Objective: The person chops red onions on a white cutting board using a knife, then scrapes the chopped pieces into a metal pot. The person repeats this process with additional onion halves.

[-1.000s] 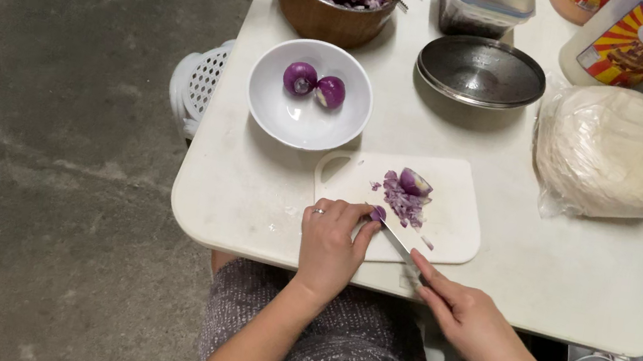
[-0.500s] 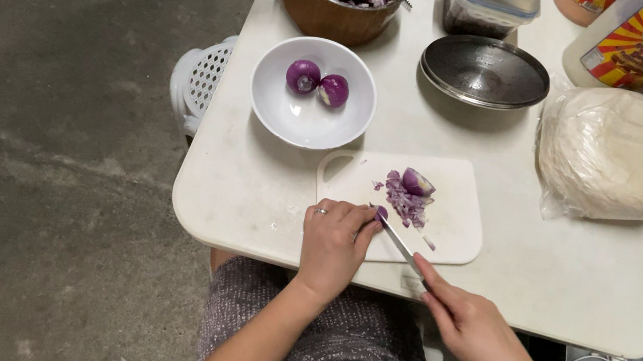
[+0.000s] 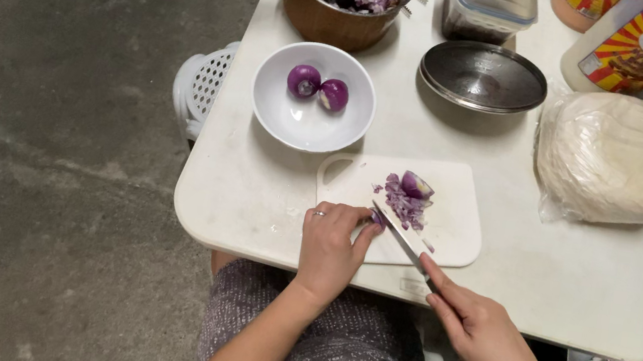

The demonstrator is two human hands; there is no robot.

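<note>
Right hand (image 3: 477, 328) grips the knife (image 3: 401, 238), blade angled toward eleven o'clock on the board (image 3: 458, 225), left hand (image 3: 329, 249) fingers curled on an onion bit right beside the edge, so one slip likely nicks a fingertip.

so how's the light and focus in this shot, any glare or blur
Head view: lit from above, white table bright, floor dim; soft shadows under the white bowl and steel lid; mild sheen on the lid; knife and both hands sharp.
</note>
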